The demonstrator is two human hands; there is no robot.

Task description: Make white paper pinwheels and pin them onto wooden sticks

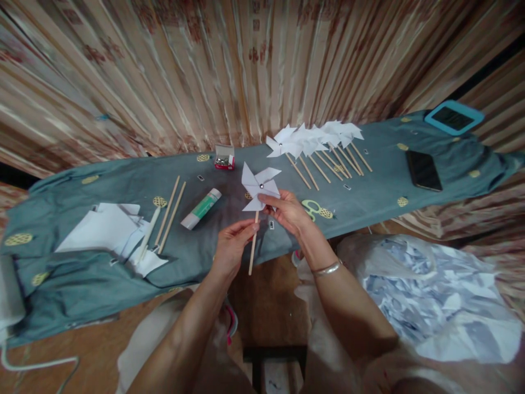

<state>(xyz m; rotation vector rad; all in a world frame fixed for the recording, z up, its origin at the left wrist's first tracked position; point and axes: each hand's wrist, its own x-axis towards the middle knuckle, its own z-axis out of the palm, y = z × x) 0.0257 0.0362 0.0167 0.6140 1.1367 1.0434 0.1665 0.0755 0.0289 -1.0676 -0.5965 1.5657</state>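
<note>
A white paper pinwheel [261, 185] on a wooden stick [253, 251] is held up over the front of the table, with a round silver pin at its centre. My left hand [233, 243] pinches the stick below the blades. Closed on the pinwheel's lower right side is my right hand [285, 210], its thumb on a blade near the pin. Behind it stands a small open red box [224, 158] of metal pins. A glue stick [201, 209] lies to the left, and green-handled scissors [310, 209] lie just right of my right hand.
Several finished pinwheels [303, 140] overlap in a row at the back. Two loose sticks [171, 218], a pen [148, 232] and paper pieces [102, 230] lie left. A phone [424, 170] and blue-framed device [454, 117] lie right. A bag of paper [430, 290] stands lower right.
</note>
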